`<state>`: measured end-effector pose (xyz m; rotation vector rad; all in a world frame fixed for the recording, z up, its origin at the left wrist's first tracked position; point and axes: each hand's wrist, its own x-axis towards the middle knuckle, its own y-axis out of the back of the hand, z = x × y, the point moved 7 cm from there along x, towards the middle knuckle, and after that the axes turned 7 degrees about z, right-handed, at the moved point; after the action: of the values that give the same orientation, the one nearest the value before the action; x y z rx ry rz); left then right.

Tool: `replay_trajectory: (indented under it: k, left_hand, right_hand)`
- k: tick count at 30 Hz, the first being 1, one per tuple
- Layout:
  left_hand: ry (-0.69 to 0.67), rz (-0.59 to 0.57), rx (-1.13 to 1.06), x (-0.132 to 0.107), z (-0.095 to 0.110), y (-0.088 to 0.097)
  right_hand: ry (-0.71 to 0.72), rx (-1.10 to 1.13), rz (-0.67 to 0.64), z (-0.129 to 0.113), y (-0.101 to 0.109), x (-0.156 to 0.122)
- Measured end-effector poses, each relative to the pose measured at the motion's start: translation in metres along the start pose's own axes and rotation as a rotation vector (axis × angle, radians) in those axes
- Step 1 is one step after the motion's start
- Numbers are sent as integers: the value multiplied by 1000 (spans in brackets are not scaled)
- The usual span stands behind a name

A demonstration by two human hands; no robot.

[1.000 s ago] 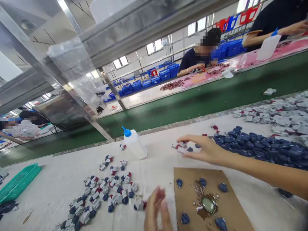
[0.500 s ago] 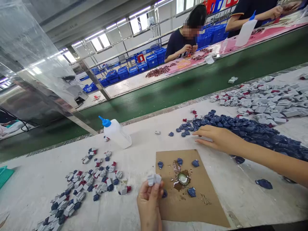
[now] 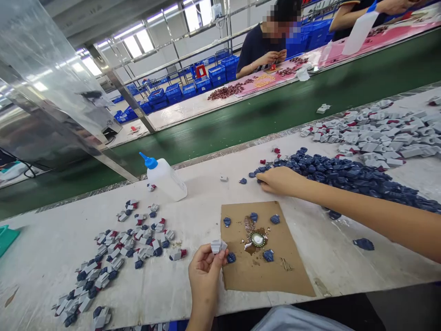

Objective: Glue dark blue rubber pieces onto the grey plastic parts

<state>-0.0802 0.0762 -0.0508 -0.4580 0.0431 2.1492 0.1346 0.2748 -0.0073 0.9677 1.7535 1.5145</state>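
Note:
My left hand pinches a light grey plastic piece between thumb and fingers, just left of the cardboard sheet. At the left end of a dark blue heap, my right hand has its fingertips closed on a small dark blue plastic piece, mostly covered by the fingers. Several dark blue fist-shaped pieces lie spaced out on the cardboard. Among them sits a bottle cap with whitish liquid, ringed by a wet brown stain. Thin pins rest at the cardboard's lower right.
A white squeeze bottle with a blue nozzle stands behind. Joined grey, blue and red parts spread at left. Grey parts are heaped at far right. Beyond the green belt, co-workers sit at another table.
My right hand has moved left along the blue heap, and its spread fingers have closed. The left hand still holds the grey piece. The view has tilted down slightly.

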Motion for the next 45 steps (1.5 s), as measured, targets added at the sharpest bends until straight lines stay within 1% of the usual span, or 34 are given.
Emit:
replay_trajectory:
  k: [2, 3, 4, 5, 6, 8, 9, 10, 11, 12, 14, 16, 19, 21, 23, 26, 28, 30, 31, 33, 36, 38, 40, 42, 45]
  left_hand:
    - [3, -33, 13, 1, -1, -1]
    - [5, -43, 13, 1, -1, -2]
    - [3, -48, 10, 1, -1, -2]
    - [0, -50, 3, 1, -1, -2]
    - [-5, -48, -7, 1, 0, -2]
    - [-24, -19, -35, 2, 1, 0]
    - [-33, 5, -50, 2, 1, 2]
    - [-41, 35, -65, 2, 1, 5]
    - [-45, 66, -80, 2, 0, 7]
    - [-46, 92, -93, 3, 0, 9]
    - [-43, 118, -116, 3, -1, 11]
    - [-38, 114, -127, 4, 0, 10]
    - [-31, 77, -112, 4, 1, 6]
    - [-34, 56, -104, 3, 1, 3]
    - [-48, 65, -117, 0, 0, 4]
    - [-63, 114, -166, -7, -2, 6]
    - [-30, 122, -190, -14, -6, 4]
    - [21, 122, -202, -22, -8, -1]
    - [41, 127, -206, -26, -8, -3]
    - [56, 139, -207, -33, -6, -8]
    - [64, 126, -194, -39, 0, -16]
    - [56, 85, -195, -43, 3, -21]
    - [29, 29, -200, -45, 7, -27]
    - [7, -21, -188, -48, 10, -32]
    - [-2, -56, -154, -51, 11, -35]
  right_hand:
    - [3, 63, -38, -8, 5, -6]
    - [8, 127, -65, -13, 7, -11]
    - [-3, 248, -99, -18, 9, -17]
    - [-35, 429, -140, -24, 11, -25]
    - [-92, 658, -180, -30, 11, -34]
    - [-256, 1150, -260, -42, 7, -53]
    - [-343, 1344, -292, -48, 3, -63]
    - [-412, 1464, -320, -54, -2, -72]
    - [-466, 1531, -337, -58, -7, -80]
    - [-495, 1549, -349, -61, -13, -86]
    - [-468, 1453, -341, -63, -22, -94]
    - [-330, 1218, -270, -64, -24, -96]
    - [-97, 824, -146, -69, -15, -97]
    - [4, 663, -134, -76, -10, -98]
    - [95, 587, -140, -84, -7, -99]
    - [234, 495, -122, -94, -6, -97]
    - [284, 403, -120, -98, -12, -94]
    - [305, 326, -138, -101, -18, -92]
    - [300, 317, -148, -101, -19, -90]
    - [257, 391, -166, -102, -14, -88]
    - [143, 687, -178, -104, 8, -86]
    - [84, 914, -184, -107, 24, -87]
    - [55, 1085, -211, -113, 35, -89]
    - [54, 1176, -266, -120, 38, -92]
    - [46, 1217, -334, -124, 38, -94]
